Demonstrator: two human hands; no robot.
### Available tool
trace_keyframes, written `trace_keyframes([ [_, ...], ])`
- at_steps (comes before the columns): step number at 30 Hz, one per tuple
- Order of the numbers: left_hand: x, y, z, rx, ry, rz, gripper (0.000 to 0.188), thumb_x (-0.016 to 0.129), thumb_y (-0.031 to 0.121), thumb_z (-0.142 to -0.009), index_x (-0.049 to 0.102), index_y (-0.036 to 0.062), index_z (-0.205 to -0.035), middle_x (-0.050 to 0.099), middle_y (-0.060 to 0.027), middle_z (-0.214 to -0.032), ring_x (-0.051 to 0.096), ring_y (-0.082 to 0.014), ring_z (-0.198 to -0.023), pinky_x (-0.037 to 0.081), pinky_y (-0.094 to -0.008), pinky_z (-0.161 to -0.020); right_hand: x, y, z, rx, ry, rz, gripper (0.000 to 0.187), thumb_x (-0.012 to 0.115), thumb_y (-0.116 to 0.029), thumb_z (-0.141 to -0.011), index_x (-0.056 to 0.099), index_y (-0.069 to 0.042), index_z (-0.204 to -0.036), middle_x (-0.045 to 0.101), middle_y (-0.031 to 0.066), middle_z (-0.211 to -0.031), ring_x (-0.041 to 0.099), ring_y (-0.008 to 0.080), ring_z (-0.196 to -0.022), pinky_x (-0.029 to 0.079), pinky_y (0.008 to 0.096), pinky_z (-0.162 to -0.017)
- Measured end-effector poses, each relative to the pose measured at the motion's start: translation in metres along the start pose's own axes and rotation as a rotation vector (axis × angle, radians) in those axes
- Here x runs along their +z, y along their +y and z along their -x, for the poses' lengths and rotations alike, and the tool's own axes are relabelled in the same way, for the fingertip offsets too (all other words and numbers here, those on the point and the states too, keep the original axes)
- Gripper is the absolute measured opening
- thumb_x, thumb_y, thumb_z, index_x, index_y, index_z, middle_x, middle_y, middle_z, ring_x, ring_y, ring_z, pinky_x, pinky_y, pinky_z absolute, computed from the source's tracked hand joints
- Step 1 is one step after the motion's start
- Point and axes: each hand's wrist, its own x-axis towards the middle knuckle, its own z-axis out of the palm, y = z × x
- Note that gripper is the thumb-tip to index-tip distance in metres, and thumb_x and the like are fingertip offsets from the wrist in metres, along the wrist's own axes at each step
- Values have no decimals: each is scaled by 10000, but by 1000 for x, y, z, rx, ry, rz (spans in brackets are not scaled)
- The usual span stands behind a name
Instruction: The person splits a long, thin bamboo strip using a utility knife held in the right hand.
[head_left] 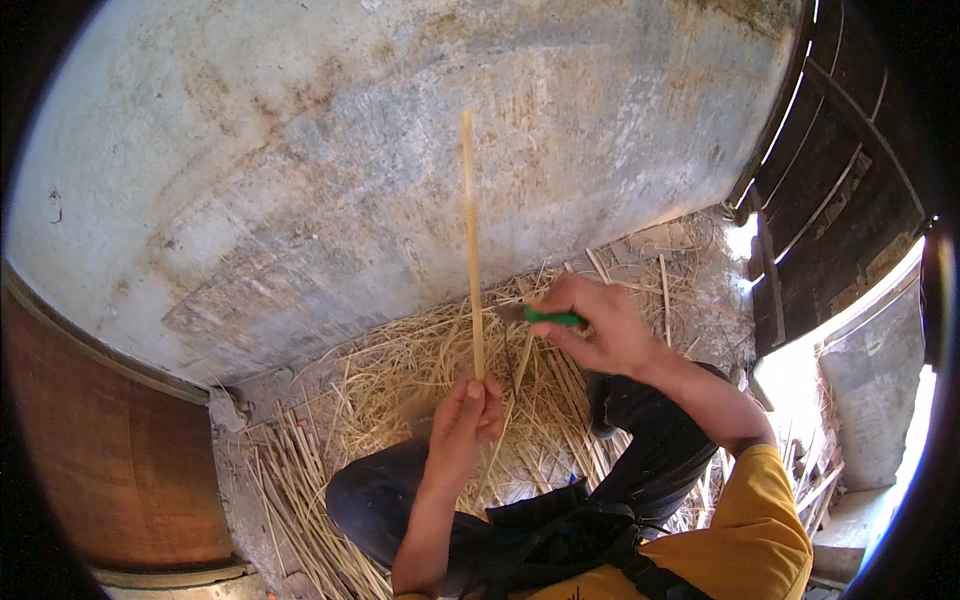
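The left hand (462,420), at centre-bottom of the frame, is clenched around the lower end of a long thin bamboo strip (470,240). The strip stands almost upright and reaches up to the top-centre, in front of the grey concrete wall (300,180). The right hand (600,325), just right of centre, grips a knife with green handle (553,319); the blade points left, toward the strip, and seems to meet it approx. at mid-height, though the contact itself is too small to tell.

Below both hands lies a heap of pale shavings & split strips (420,370) on the floor, around the person's dark trouser knees (640,440). A brown wooden panel (110,450) stands at lower left.

Judgement: the step in hand is prob. thinning or shaving the strip w/ the knife. The next move calls for a steady left grip, so the strip does not bend, and a shallow blade angle along the grain, keeping the edge well away from the left fingers.
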Motion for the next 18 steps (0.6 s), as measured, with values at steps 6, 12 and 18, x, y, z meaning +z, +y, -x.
trace_keyframes([
  [6, 12, -3, 0, 127, 89, -194, 254, 436, 310, -1111, 529, 82, -1049, 395, 56, -717, 331, -57, -595, 284, -246, -540, 20, -23, 14, -192, -111, 194, 262, 827, -235, -824, 703, -114, -1021, 641, 40, -852, 656, 209, -611, 524, 323, -509],
  [12, 19, -11, 2, 297, 262, -614, 218, 403, 212, -1110, 537, 57, -1035, 448, 29, -741, 401, -75, -632, 368, -266, -585, 28, -28, 17, -152, -118, 219, 238, 779, -291, -847, 675, -183, -1032, 583, 21, -836, 663, 218, -607, 522, 369, -469],
  [18, 31, -5, 5, 474, 397, -946, 144, 447, 109, -1068, 524, -5, -1026, 579, -174, -764, 577, -274, -634, 442, -390, -591, 33, -31, 20, -206, -53, 256, 263, 840, -230, -772, 740, -168, -1008, 618, 12, -820, 645, 196, -578, 510, 326, -466],
])
